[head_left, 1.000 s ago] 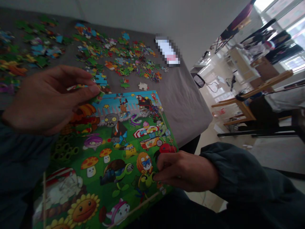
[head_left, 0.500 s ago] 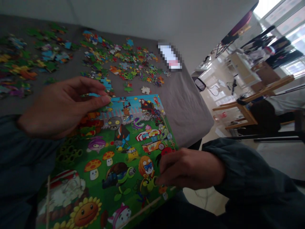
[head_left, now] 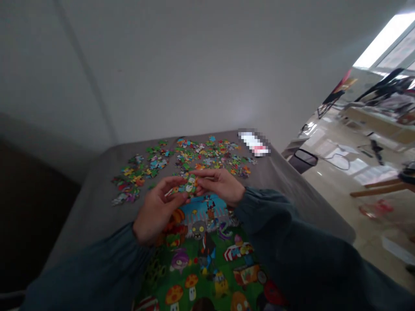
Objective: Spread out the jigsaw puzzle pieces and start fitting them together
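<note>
My left hand [head_left: 157,212] and my right hand [head_left: 223,186] meet above the far edge of a cartoon picture sheet [head_left: 202,242]. Between their fingertips are small green, white and orange puzzle pieces [head_left: 190,185]; whether these are joined I cannot tell. Both hands are closed in a pinch on them. The sheet shows a grey zombie, mushrooms and a food cart on green ground, and my sleeves cover parts of its sides. Just beyond my hands, many loose puzzle pieces [head_left: 207,155] lie spread out.
A grey cloth [head_left: 97,207] covers the table, which stands against a pale wall [head_left: 181,73]. More pieces [head_left: 138,170] are heaped at the left. A phone with a blurred-out screen [head_left: 254,143] lies at the back right. Wooden furniture legs [head_left: 376,188] stand on the shiny floor.
My right hand has come up from the sheet's right side to meet my left at its far edge, and puzzle pieces now show between them. The camera view has tilted up.
</note>
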Tool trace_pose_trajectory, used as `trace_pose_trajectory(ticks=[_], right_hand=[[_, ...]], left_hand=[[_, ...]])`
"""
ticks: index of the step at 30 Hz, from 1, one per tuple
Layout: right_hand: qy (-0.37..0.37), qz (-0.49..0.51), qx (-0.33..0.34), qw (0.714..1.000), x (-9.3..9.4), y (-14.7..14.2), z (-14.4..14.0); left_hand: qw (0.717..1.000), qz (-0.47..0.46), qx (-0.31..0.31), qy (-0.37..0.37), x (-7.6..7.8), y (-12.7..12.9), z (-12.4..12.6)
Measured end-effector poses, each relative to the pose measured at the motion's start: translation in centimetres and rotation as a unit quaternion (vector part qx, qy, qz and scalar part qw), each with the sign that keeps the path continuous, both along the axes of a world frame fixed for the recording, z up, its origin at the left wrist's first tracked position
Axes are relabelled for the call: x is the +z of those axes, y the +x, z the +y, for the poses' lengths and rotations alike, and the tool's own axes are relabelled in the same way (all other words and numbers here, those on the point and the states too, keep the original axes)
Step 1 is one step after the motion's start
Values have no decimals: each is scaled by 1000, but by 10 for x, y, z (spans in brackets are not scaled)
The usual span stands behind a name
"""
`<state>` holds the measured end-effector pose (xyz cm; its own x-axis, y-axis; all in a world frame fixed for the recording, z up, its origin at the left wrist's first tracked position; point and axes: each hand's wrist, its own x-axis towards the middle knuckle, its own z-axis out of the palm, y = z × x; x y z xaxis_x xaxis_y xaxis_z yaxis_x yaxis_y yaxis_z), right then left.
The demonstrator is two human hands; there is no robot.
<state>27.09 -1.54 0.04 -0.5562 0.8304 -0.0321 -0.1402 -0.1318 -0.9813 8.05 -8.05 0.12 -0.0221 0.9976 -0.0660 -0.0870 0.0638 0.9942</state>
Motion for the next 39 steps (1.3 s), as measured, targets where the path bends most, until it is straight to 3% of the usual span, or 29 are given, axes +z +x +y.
trace_pose_trajectory(ticks=[5,11,15,24,30,39], right_hand=[[-12,-9,-28,999,-20,2,-8],[65,-71,-54,994,-19,9,-16],[128,-77,-84,985,-15,13,-18],[127,-72,-30,989,-23,10,-18],[107,-66,-26,992,-26,10,-18],[160,-90,-11,983,-19,10,-27]], left_hand=[[999,27,-18,-40,2,3,0],[997,65,-36,-25,0,5,0],[998,56,-13,-27,-4,5,0],[996,-49,8,-73,1,10,-4],[998,-14,-13,-68,-4,7,-4],[996,76,-45,-4,-3,7,-6]])
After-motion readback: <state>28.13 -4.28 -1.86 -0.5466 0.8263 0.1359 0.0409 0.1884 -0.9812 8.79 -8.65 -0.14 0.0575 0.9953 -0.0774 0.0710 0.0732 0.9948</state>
